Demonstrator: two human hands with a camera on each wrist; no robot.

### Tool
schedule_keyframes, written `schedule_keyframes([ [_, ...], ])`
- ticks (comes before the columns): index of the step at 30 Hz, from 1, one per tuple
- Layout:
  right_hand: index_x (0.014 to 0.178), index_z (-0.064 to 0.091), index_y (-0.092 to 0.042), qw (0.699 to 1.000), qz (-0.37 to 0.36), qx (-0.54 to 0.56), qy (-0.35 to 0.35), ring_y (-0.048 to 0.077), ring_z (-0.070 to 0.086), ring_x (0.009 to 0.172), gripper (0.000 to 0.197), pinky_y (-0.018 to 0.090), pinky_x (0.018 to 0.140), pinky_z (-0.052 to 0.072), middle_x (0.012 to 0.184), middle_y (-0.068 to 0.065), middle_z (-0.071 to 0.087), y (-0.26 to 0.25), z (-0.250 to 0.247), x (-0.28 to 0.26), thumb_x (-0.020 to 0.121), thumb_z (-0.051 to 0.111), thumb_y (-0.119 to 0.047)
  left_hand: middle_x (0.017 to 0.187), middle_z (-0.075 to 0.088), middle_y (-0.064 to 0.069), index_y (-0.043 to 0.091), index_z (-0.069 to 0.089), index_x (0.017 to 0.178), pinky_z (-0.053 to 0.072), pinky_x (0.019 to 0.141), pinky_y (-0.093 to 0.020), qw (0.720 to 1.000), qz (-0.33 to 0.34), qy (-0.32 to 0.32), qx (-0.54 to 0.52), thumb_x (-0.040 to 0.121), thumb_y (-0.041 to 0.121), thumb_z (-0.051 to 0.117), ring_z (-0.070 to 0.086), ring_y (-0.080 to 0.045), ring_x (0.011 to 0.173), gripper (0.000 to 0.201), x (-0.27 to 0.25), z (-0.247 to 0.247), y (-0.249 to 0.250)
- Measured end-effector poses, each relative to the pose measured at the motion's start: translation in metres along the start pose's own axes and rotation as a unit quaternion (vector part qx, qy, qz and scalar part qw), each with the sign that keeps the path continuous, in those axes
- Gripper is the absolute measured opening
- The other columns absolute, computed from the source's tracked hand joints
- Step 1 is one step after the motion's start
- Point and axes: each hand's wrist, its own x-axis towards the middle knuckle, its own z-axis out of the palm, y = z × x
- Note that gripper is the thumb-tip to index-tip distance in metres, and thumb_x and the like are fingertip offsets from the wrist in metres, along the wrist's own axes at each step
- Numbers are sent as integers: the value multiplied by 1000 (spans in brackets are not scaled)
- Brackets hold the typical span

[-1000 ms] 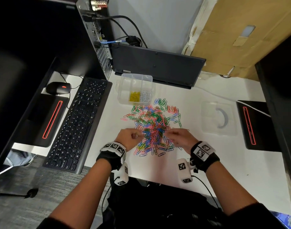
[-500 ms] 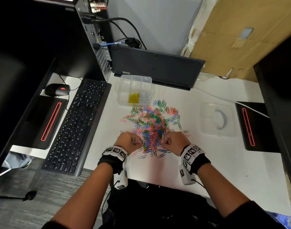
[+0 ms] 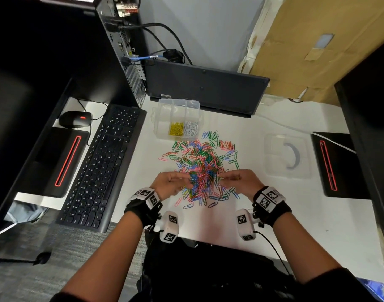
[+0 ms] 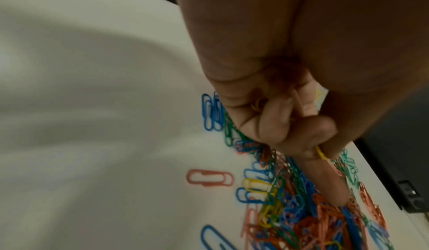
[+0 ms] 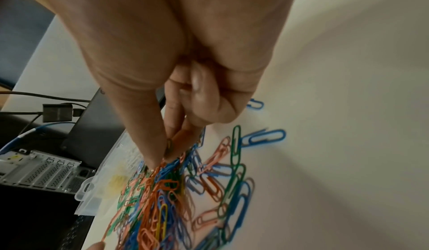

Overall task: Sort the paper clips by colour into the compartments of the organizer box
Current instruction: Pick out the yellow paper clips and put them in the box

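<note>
We have both hands at the near edge of the paper clip pile (image 3: 203,166), which spreads away from us between them. Our left hand (image 3: 168,185) pinches yellow clips (image 4: 321,155) between thumb and curled fingers; our right hand (image 3: 241,182) pinches a clip (image 5: 169,145) whose colour we cannot tell. The organizer box (image 3: 162,118) sits beyond the pile, forward and slightly left of both hands, so our left hand is nearer. Its yellow compartment (image 3: 176,129) lies on the side facing us, beside the white compartment (image 3: 191,128), and the yellow clips likely go there.
</note>
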Motion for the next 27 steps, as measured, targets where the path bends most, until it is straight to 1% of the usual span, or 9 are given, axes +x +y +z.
schedule_keyframes([
  [2,99,77,-14,999,-9,-9,33,-6,64,71,19,6,56,43,89,-6,73,2,-3,0,79,80,-15,89,72,-20,5,68,107,33,42,-16,999,-19,-10,-23,96,3,54,45,-9,48,19,2,-2,0],
  [6,88,77,-22,995,-18,-70,68,5,69,79,11,16,74,52,85,-5,75,3,-7,4,79,82,-24,79,67,-19,-1,70,98,40,45,-18,997,-58,0,-49,95,-6,41,55,-18,57,29,3,-1,1],
  [9,86,77,-17,998,-12,-42,45,1,63,67,12,8,56,43,80,-3,73,0,-4,1,76,83,-17,67,57,-12,-7,71,90,38,45,-20,996,-78,13,-50,87,-5,40,47,-18,54,31,2,3,6],
  [11,86,77,-15,999,-4,-24,47,2,62,65,16,7,52,41,79,1,73,-1,-3,0,73,85,-15,61,51,-5,-6,72,90,30,46,-23,997,-72,21,-16,84,3,52,38,-15,51,23,2,3,8],
  [15,86,78,-22,997,5,-44,57,4,64,70,16,12,57,43,79,-3,72,3,-5,1,72,85,-19,73,69,8,28,76,73,48,71,-23,966,8,69,251,77,38,78,61,-8,72,11,4,-1,2],
  [18,96,76,-12,996,40,61,48,8,60,75,12,15,56,44,91,0,71,-1,-2,-1,84,75,-16,71,69,14,34,70,60,51,71,-21,922,34,58,382,66,45,84,63,-3,72,19,8,-3,-2],
  [21,98,70,-2,960,103,260,1,8,38,58,17,15,45,33,77,1,57,-6,1,-5,91,67,-18,71,69,16,35,70,60,53,70,-21,902,33,51,427,63,47,85,64,-2,72,19,13,-3,-3],
  [25,68,50,-16,903,165,393,-59,9,32,50,35,18,41,29,62,-2,43,-13,8,-8,97,55,-34,66,64,16,31,74,69,52,68,-21,896,37,53,439,70,42,81,59,-3,66,13,13,4,-4],
  [27,64,42,-19,910,178,370,-63,11,34,48,41,19,41,30,60,-1,41,-17,14,-9,98,54,-38,63,58,18,29,74,72,46,65,-19,890,47,53,450,74,39,79,54,-2,63,11,13,6,-3],
])
